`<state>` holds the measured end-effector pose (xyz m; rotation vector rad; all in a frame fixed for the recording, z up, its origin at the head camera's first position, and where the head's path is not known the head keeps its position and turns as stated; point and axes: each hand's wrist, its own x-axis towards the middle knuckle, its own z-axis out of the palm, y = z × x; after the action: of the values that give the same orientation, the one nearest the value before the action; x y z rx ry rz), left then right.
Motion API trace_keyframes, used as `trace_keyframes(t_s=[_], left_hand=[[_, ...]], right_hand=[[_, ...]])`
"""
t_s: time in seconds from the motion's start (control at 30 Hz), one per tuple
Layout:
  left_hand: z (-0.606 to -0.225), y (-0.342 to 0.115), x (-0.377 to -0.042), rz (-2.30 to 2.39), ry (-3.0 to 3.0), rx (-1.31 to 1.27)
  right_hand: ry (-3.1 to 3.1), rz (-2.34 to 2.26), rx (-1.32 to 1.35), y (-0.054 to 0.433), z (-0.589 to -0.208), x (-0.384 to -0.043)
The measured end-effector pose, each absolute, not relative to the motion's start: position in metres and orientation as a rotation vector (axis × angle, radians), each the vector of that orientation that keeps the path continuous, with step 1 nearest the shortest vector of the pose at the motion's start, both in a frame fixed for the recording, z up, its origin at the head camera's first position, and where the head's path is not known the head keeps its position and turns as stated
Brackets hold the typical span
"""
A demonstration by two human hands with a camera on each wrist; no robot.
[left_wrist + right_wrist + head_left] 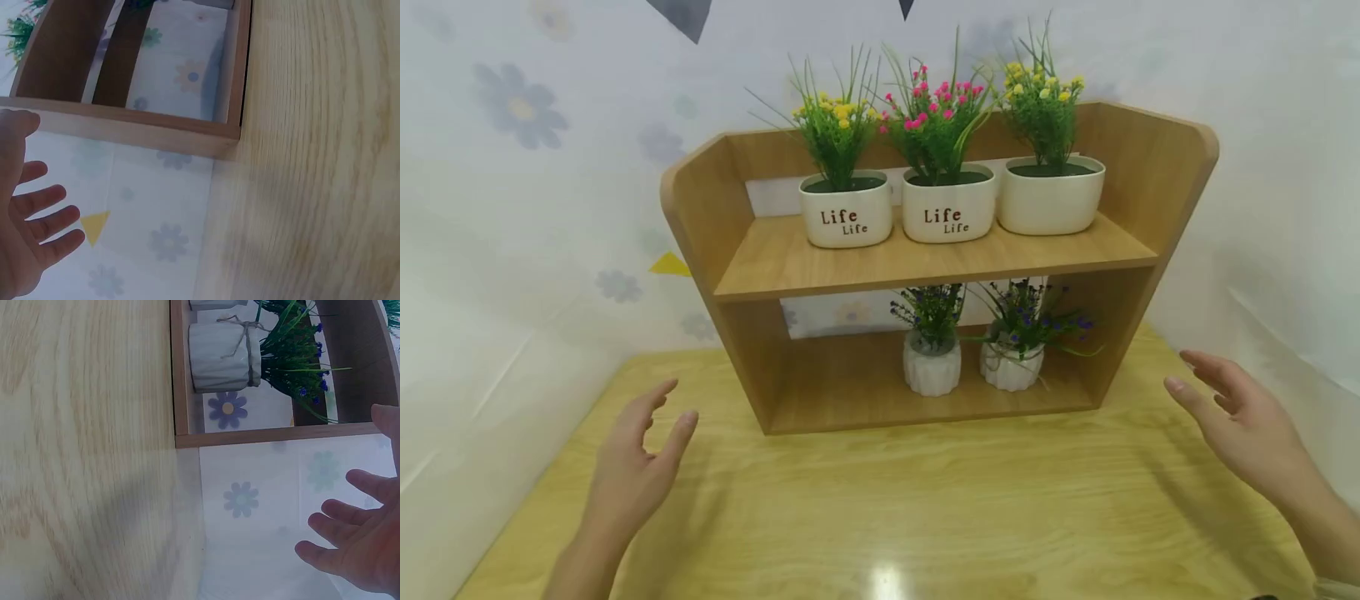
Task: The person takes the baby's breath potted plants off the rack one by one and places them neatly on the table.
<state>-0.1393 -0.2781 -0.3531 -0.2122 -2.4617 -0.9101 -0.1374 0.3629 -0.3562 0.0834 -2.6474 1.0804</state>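
The left hand (636,462) and right hand (1247,429) hovered at either side of a two-tier brown wooden shelf (936,265), both apart from it, their fingers parted and thumbs spread. The shelf stood on a pale yellow wood-grained table (925,500), holding three oval cream flowerpots (948,204) above and two ribbed white flowerpots (932,371) below.

This looks like a home — flower-patterned wall (576,196), wood-grain table (880,500), wooden shelf (763,271) bearing potted plants (949,196).

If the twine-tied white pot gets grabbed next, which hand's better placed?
Probably the right hand: empty, and nearer the twine-tied pot in the wooden shelf's lower tier. The left hand is off the opposite end.
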Motion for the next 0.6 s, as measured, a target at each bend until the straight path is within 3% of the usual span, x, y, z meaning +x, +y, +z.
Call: trace_keyframes(t_s=[0.3,0.5,0.6], left_hand=[[-0.339,-0.259,-0.125,-1.295,-2.251,-0.195],[-0.323,-0.245,-0.125,-1.812,-2.051,-0.272],[-0.314,-0.235,-0.127,-1.904,-1.987,-0.349]], right_hand=[[-2.583,1.167,0.003,0.358,-0.344,-0.133],[-2.503,1.271,0.064,0.352,-0.338,-0.130],[-2.327,1.561,0.190,0.350,-0.334,-0.133]])
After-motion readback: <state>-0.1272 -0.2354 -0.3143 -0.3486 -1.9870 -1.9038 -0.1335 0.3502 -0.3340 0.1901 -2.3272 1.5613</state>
